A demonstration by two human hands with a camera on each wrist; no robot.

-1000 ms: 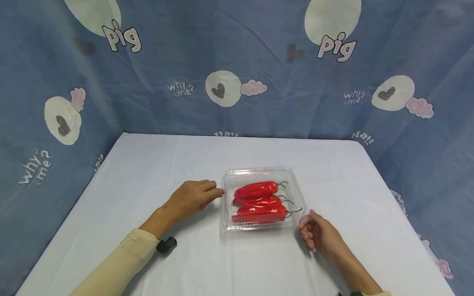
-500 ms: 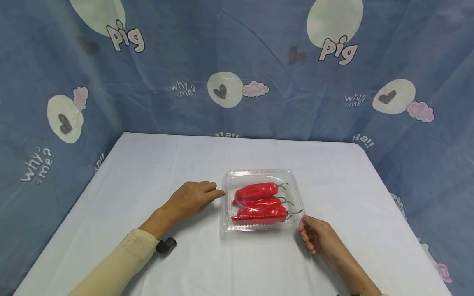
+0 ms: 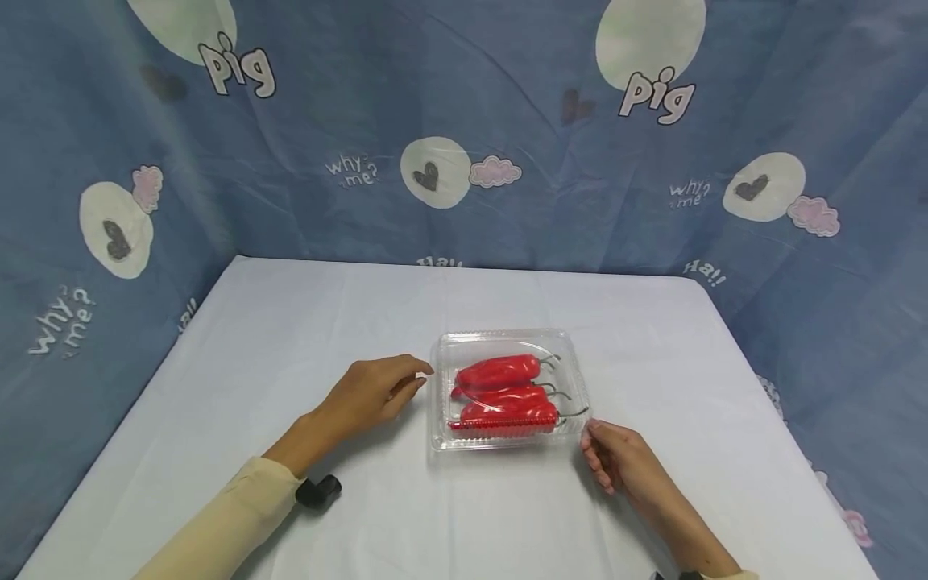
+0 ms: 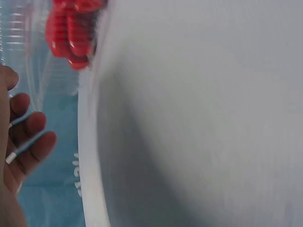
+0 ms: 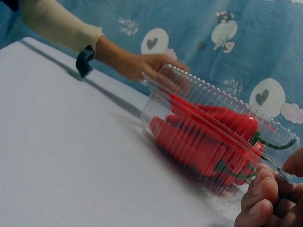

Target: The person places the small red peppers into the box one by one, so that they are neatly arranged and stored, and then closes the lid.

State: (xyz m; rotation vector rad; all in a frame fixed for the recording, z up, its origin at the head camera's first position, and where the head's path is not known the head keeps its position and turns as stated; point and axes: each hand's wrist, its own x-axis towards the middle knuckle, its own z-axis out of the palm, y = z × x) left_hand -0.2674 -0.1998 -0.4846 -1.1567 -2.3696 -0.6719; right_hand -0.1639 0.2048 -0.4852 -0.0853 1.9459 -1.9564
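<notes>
A clear plastic clamshell container (image 3: 507, 445) stands on the white table with several red chili peppers (image 3: 500, 372) inside, their green stems toward the right. My right hand (image 3: 625, 459) pinches the container's front right corner between thumb and curled fingers; in the right wrist view the thumb lies over the rim (image 5: 279, 172). At the container's left side is my left hand (image 3: 373, 395), its index finger and thumb apart and loosely bent, fingertips close to the rim. The left wrist view has the fingers (image 4: 35, 123) beside the clear wall, and whether they touch it I cannot tell.
A white cloth covers the table (image 3: 348, 314). Behind and beside it hangs a blue printed curtain (image 3: 304, 209). A black band (image 3: 319, 491) sits on the left wrist.
My left index finger and thumb have spread apart at the container's left edge. The right thumb has come down slightly with the lid's corner. The container stays in about the same place.
</notes>
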